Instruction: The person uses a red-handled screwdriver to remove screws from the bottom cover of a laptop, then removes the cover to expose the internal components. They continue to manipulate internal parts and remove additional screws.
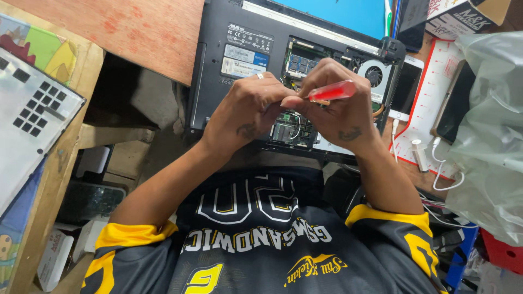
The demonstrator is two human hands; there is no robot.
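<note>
Over the opened black laptop (239, 81) — right hand (340, 109) pinches a translucent red screwdriver handle (333, 91); left hand (248, 111) curled, grasp unclear.

Bright, even light; slight wide-angle distortion.

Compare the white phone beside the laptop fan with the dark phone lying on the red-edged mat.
The white phone lies square beside the laptop, half hidden by it; the dark phone lies tilted on the mat, partly under a plastic bag. Both lie flat with dark screens, untouched.
</note>
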